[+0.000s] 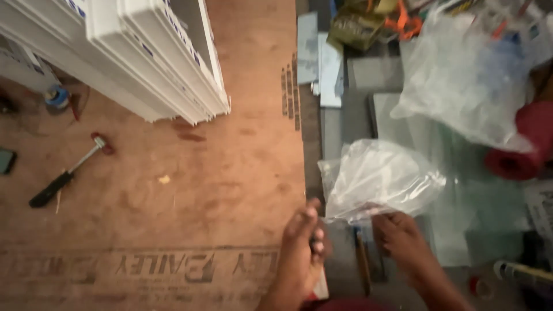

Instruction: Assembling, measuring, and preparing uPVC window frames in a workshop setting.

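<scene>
Clear plastic is what you have in hand: a small crumpled bag (377,179) just past the right edge of the plywood sheet (173,190). Your right hand (403,236) pinches its near edge between the fingertips. Your left hand (304,245) sits close beside it, fingers curled around something small and dark; whether that grip is tight I cannot tell, and it does not appear to touch the bag.

To handle the bag well, keep the pinch on the rim rather than the loose body, since the film is thin and will slip or tear if you drag it.

Mind the plywood's right edge beside your left hand, and the glass panes (461,190) lying under and to the right of the bag. A pencil-like tool (363,262) lies between your hands. Far right, a larger plastic bag (461,80) and a red roll (521,147) crowd that side. The open room is to the left, on the plywood, where only a hammer (69,173) and white frame sections (144,57) lie well apart from you.
</scene>
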